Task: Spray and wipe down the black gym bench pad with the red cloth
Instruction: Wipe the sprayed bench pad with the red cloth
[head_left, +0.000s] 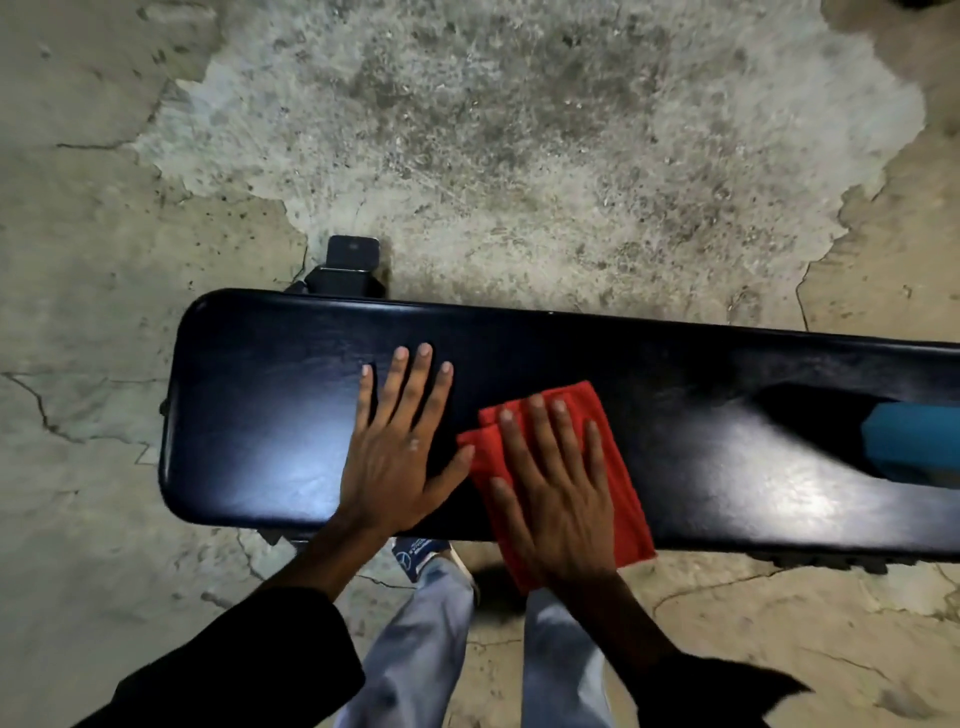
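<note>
The black gym bench pad (701, 415) runs across the view from left to right, glossy with light patches. My left hand (395, 452) lies flat on the pad, fingers spread, holding nothing. Just right of it, my right hand (556, 493) presses flat on the folded red cloth (621, 488), which lies on the pad and hangs over its near edge. A blue object (909, 441), blurred, rests on the pad at the right edge of the view; I cannot tell whether it is the spray bottle.
A black metal frame post (350, 267) sticks out behind the pad's far edge. Cracked, patchy concrete floor (519, 130) surrounds the bench. My legs in light jeans (415, 649) and a shoe stand close against the near side.
</note>
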